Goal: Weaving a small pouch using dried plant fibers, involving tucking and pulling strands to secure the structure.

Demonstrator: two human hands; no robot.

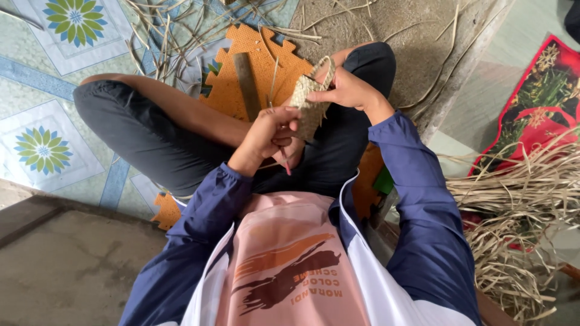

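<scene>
The right hand [347, 90] is closed around the top of a small woven piece [307, 99]; its fingers and thumb pinch the edge of the weave tight. The left hand [269, 130] is curled almost shut just below and to the left; its fingertips pinch a thin straw strand [284, 162] that pokes down past the hand with a reddish tip; the fingers also touch the bottom part of the woven piece.

The woven piece sits between the two hands, above the person's crossed legs; the right hand is at its upper right side and the left hand at its lower left side; it is held up in the air and does not rest on the floor.

The woven piece is small, pale tan and made of dry flat strips crossed over and under each other; a thin loop of the same stuff curves over its top like a little handle; loose strip ends stick out from it.

Under the legs lies an orange foam mat [254, 66] with toothed edges; a dark flat bar [246, 75] lies on it, just left of the woven piece; a big pile of dry straw strips [519, 205] lies to the person's right, well apart from the hands; more loose strips are spread on the tiled floor [42, 102].
</scene>
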